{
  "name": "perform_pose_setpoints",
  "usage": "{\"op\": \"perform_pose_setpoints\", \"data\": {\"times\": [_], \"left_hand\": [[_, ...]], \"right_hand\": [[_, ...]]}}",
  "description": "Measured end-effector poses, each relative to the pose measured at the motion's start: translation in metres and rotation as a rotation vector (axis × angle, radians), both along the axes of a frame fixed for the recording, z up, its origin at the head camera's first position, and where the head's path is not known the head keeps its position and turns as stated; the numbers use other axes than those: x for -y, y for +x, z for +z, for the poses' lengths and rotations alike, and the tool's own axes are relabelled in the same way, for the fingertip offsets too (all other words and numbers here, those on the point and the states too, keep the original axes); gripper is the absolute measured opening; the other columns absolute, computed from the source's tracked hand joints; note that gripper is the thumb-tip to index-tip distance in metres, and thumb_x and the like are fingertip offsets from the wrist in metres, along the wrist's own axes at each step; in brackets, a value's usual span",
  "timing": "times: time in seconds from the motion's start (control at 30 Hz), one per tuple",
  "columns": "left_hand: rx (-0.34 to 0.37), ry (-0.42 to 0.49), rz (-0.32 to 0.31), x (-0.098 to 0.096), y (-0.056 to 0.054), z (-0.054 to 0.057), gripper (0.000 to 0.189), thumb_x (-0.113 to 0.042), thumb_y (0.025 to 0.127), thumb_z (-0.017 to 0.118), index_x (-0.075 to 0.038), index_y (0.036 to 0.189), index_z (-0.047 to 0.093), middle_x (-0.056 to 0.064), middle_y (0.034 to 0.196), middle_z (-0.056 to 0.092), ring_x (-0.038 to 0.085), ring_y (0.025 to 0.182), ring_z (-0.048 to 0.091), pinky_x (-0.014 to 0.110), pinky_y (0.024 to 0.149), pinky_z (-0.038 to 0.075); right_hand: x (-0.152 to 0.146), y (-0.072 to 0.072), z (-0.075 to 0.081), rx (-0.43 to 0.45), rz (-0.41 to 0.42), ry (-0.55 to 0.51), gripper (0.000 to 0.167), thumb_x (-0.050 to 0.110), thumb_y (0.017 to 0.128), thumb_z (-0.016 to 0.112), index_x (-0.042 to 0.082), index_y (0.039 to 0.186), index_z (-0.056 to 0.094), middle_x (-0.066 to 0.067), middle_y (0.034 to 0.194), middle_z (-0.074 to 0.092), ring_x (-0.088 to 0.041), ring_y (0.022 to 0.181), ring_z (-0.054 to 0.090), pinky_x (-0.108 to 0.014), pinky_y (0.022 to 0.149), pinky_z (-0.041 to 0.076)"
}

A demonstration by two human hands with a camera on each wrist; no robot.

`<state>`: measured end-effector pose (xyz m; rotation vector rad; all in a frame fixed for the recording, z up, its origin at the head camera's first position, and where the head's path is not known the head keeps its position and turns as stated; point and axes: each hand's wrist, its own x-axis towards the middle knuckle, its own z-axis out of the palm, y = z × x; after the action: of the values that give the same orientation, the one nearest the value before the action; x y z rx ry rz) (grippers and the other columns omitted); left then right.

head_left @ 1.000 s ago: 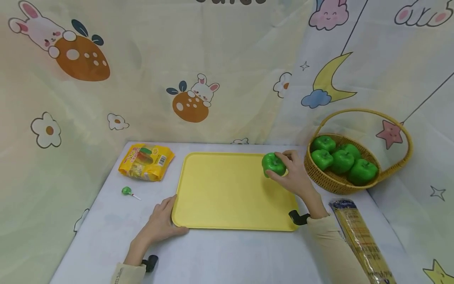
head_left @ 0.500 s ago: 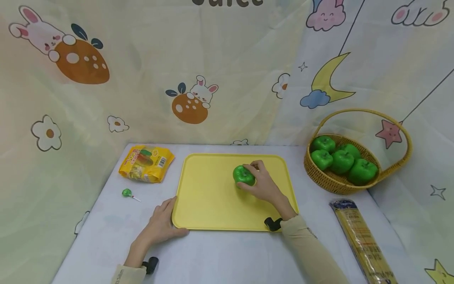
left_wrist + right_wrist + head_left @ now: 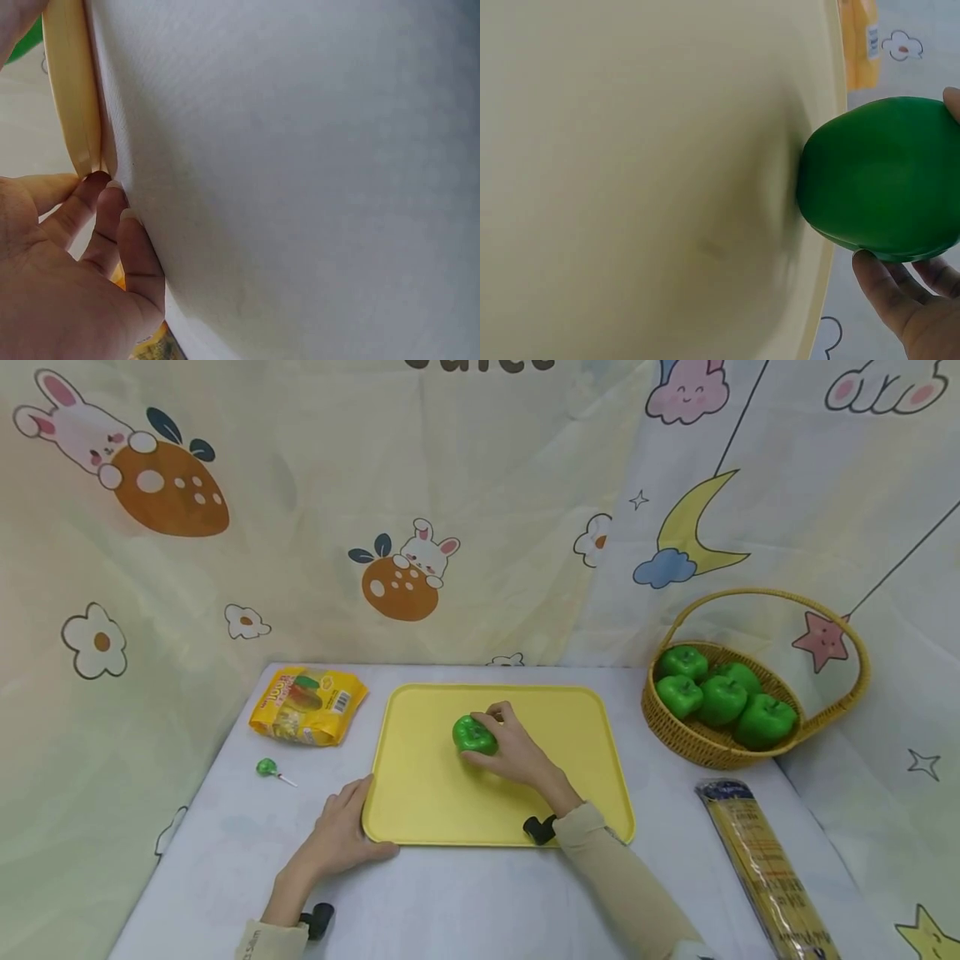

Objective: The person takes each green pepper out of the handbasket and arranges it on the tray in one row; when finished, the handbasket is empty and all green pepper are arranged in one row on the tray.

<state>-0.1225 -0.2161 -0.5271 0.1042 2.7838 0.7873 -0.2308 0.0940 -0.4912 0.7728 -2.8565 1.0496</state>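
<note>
At the far left, one yellow bag (image 3: 309,706) lies on the table (image 3: 217,860), with one lollipop (image 3: 267,767) just nearer. The left hand (image 3: 341,831) holds the near left corner of one yellow tray (image 3: 427,810), bent fingers against its left edge, thumb along its near edge. Over the middle of the tray is one green apple (image 3: 472,735), right of the left hand and farther off; whether it touches the tray I cannot tell. The right hand (image 3: 517,752) grips it from the right, between thumb and fingers. Farther right, one wicker basket (image 3: 690,739) holds five visible green apples (image 3: 722,700); nearer lies one long packet (image 3: 765,868).
</note>
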Motion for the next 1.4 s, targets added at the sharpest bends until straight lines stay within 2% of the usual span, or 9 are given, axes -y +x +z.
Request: {"op": "perform_pose_setpoints", "data": {"times": [0.2, 0.43, 0.7, 0.93, 1.27, 1.4], "left_hand": [[0.011, -0.006, 0.009, -0.001, -0.001, 0.000, 0.129, -0.071, 0.063, 0.083, -0.012, 0.160, 0.022, 0.011, 0.160, 0.035, 0.030, 0.128, 0.042, 0.057, 0.105, 0.043], [0.014, -0.011, 0.009, 0.000, 0.000, 0.001, 0.129, -0.070, 0.063, 0.083, -0.011, 0.160, 0.022, 0.011, 0.160, 0.035, 0.029, 0.126, 0.043, 0.055, 0.104, 0.044], [-0.001, -0.016, 0.000, 0.002, 0.002, -0.001, 0.128, -0.069, 0.064, 0.083, -0.011, 0.160, 0.022, 0.012, 0.161, 0.033, 0.029, 0.124, 0.043, 0.054, 0.101, 0.044], [-0.012, -0.017, -0.014, 0.001, 0.001, -0.002, 0.128, -0.070, 0.064, 0.082, -0.010, 0.160, 0.022, 0.013, 0.161, 0.033, 0.029, 0.124, 0.043, 0.054, 0.101, 0.044], [-0.019, -0.005, -0.018, 0.002, 0.001, -0.002, 0.127, -0.068, 0.065, 0.083, -0.010, 0.160, 0.021, 0.013, 0.161, 0.033, 0.030, 0.125, 0.042, 0.055, 0.102, 0.043], [-0.009, 0.003, -0.014, 0.002, 0.000, -0.001, 0.127, -0.068, 0.065, 0.083, -0.012, 0.161, 0.021, 0.012, 0.161, 0.033, 0.030, 0.127, 0.042, 0.056, 0.104, 0.043]], "right_hand": [[0.013, -0.005, 0.000, 0.020, 0.006, -0.002, 0.064, 0.046, 0.089, 0.073, 0.017, 0.143, 0.053, -0.014, 0.136, 0.040, -0.030, 0.116, 0.055, -0.045, 0.093, 0.055], [0.037, -0.011, 0.000, 0.097, 0.016, -0.007, 0.069, 0.051, 0.089, 0.071, 0.018, 0.145, 0.049, -0.014, 0.136, 0.037, -0.029, 0.113, 0.054, -0.046, 0.095, 0.054], [0.071, -0.008, 0.001, 0.139, 0.071, 0.027, 0.074, 0.053, 0.089, 0.069, 0.017, 0.148, 0.043, -0.013, 0.143, 0.034, -0.026, 0.115, 0.054, -0.041, 0.093, 0.054], [0.087, -0.006, 0.005, 0.114, 0.107, 0.075, 0.073, 0.039, 0.090, 0.071, 0.016, 0.151, 0.039, -0.015, 0.143, 0.039, -0.025, 0.120, 0.053, -0.041, 0.098, 0.053], [0.108, -0.009, 0.006, 0.035, 0.172, 0.156, 0.069, 0.042, 0.094, 0.069, 0.016, 0.151, 0.039, -0.012, 0.140, 0.044, -0.020, 0.116, 0.054, -0.033, 0.098, 0.053], [0.113, -0.010, 0.006, 0.028, 0.180, 0.163, 0.069, 0.043, 0.094, 0.069, 0.017, 0.151, 0.040, -0.011, 0.139, 0.045, -0.019, 0.114, 0.054, -0.031, 0.096, 0.053]]}}
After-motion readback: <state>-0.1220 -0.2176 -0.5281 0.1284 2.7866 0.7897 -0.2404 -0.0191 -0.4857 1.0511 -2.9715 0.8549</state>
